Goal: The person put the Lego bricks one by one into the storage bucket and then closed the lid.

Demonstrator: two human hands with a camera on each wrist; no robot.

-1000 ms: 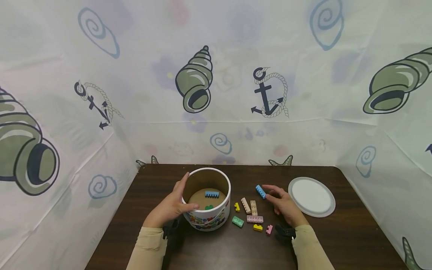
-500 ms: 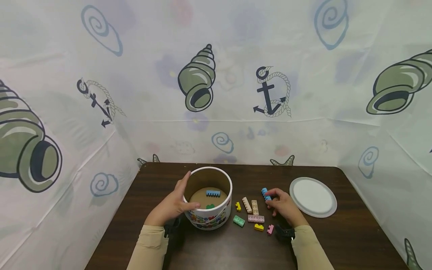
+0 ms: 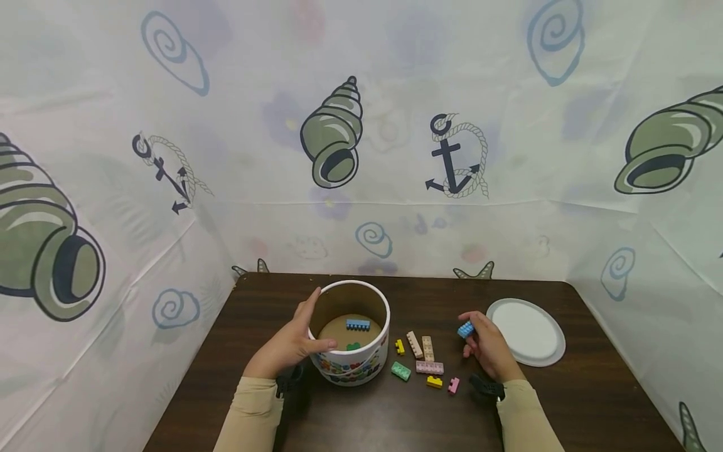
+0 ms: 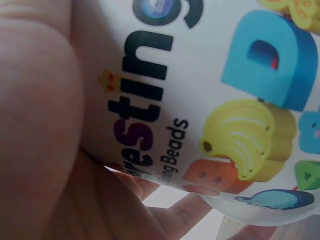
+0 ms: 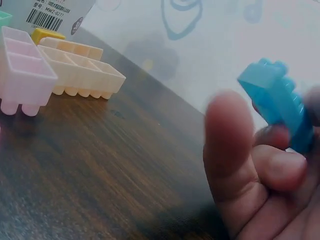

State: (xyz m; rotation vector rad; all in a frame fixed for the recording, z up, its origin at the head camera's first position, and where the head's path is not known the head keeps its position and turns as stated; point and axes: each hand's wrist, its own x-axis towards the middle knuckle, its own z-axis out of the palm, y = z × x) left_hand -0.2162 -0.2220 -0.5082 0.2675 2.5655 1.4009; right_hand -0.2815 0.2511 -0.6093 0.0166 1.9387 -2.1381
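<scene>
My left hand (image 3: 285,346) grips a round white tub (image 3: 361,367) with printed pictures, its thumb over the near rim and its fingers along the left side. The left wrist view shows the printed wall (image 4: 210,70) up close. A long blue toy brick (image 3: 358,324) and a green piece (image 3: 353,346) lie inside on the tub's floor. To the right of the tub, my right hand (image 3: 490,345) holds another blue toy brick (image 3: 465,329). In the right wrist view that brick (image 5: 272,95) is tilted, held among the fingers above the tabletop.
Several loose bricks lie between tub and right hand: yellow (image 3: 400,347), cream (image 3: 415,344), peach (image 3: 427,348), light pink (image 3: 429,368), green (image 3: 401,371) and bright pink (image 3: 454,385). A white round lid (image 3: 528,329) lies right on the dark table (image 3: 361,420). Printed cloth (image 3: 395,251) surrounds the table.
My right hand has taken hold of the blue brick, turned it and moved it right, nearer the white lid. The left hand stays on the tub.
</scene>
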